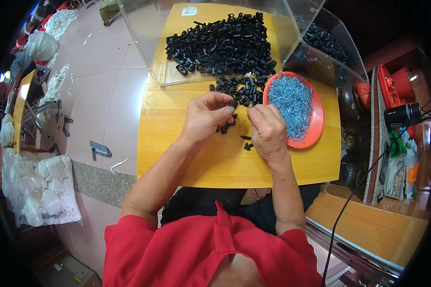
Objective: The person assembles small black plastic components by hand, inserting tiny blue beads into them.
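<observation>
Above the yellow table, my left hand (203, 117) pinches a small black plastic part (232, 104) between thumb and fingertips. Just to its right, my right hand (269, 131) is closed with fingers pressed together; whatever it may hold is hidden. A loose group of black plastic parts (250, 91) lies right beyond both hands. More black pieces (226, 126) show under the left hand, and a few (247, 143) rest beside the right. The red oval plate (315, 135), heaped with small shiny bluish metal pieces (292, 105), stands against the right hand's far side.
A clear plastic bin (160, 79) with a big heap of black parts (225, 45) stands at the table's (158, 162) far side. Another clear container (327, 40) is at the back right. A black cable (342, 210) hangs at right. White bagged bundles (43, 186) lie left.
</observation>
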The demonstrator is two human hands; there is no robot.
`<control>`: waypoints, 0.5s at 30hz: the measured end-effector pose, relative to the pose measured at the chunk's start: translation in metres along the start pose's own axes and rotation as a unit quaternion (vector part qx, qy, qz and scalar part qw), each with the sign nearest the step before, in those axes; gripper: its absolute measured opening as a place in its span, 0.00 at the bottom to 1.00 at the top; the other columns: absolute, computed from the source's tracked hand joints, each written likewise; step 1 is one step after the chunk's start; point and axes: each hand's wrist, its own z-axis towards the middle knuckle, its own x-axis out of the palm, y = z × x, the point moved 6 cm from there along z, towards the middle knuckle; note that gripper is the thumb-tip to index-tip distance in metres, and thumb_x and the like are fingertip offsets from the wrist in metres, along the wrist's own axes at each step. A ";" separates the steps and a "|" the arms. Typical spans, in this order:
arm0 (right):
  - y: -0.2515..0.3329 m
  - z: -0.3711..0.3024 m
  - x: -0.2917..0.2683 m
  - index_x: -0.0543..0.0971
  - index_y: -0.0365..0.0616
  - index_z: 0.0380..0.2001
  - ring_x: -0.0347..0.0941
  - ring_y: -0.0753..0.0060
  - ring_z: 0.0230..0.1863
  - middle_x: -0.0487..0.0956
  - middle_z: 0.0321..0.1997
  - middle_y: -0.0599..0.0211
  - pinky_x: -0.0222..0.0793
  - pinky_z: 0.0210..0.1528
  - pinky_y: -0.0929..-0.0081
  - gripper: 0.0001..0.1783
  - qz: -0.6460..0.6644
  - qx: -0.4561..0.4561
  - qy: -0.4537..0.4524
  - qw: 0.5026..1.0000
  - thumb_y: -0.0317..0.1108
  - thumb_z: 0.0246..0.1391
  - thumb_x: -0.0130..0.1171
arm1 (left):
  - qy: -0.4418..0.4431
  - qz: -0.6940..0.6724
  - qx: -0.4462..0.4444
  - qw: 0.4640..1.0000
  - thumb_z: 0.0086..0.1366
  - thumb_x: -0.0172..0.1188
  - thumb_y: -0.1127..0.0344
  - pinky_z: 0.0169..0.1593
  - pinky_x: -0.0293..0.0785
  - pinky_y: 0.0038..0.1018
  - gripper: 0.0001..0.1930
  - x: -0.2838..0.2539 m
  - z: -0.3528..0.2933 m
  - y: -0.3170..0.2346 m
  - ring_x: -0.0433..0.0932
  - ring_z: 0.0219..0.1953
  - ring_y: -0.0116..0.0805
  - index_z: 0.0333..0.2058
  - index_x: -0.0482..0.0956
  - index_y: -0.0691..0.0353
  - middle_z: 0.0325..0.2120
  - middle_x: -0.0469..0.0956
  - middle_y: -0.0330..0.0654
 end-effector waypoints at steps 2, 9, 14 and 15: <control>0.001 0.001 -0.001 0.75 0.39 0.27 0.69 0.57 0.31 0.73 0.28 0.61 0.67 0.33 0.65 0.10 0.003 0.005 0.001 1.000 0.20 0.36 0.54 | 0.009 -0.013 0.009 1.000 0.55 0.60 0.76 0.25 0.67 0.16 0.09 0.000 0.000 -0.002 0.75 0.23 0.22 0.36 0.76 0.67 0.24 0.77 0.37; -0.011 -0.005 -0.015 0.77 0.36 0.30 0.71 0.71 0.28 0.76 0.28 0.64 0.67 0.31 0.78 0.05 0.260 0.216 -0.052 0.940 0.22 0.47 0.60 | 0.071 -0.023 -0.010 0.997 0.56 0.60 0.78 0.30 0.71 0.20 0.09 0.011 -0.008 -0.002 0.75 0.26 0.25 0.37 0.77 0.67 0.28 0.78 0.39; -0.009 -0.007 -0.016 0.77 0.35 0.31 0.70 0.80 0.29 0.76 0.29 0.68 0.66 0.32 0.81 0.04 0.325 0.245 -0.035 0.913 0.23 0.49 0.60 | 0.133 0.002 0.011 0.991 0.56 0.60 0.77 0.33 0.73 0.20 0.12 0.020 -0.013 -0.005 0.75 0.29 0.23 0.40 0.77 0.67 0.30 0.78 0.37; -0.008 -0.007 -0.018 0.77 0.35 0.30 0.70 0.80 0.29 0.76 0.29 0.68 0.67 0.32 0.81 0.04 0.324 0.246 -0.038 0.913 0.23 0.49 0.60 | 0.130 0.017 0.010 0.991 0.56 0.60 0.77 0.34 0.73 0.20 0.12 0.020 -0.013 -0.005 0.75 0.29 0.23 0.41 0.77 0.67 0.30 0.78 0.37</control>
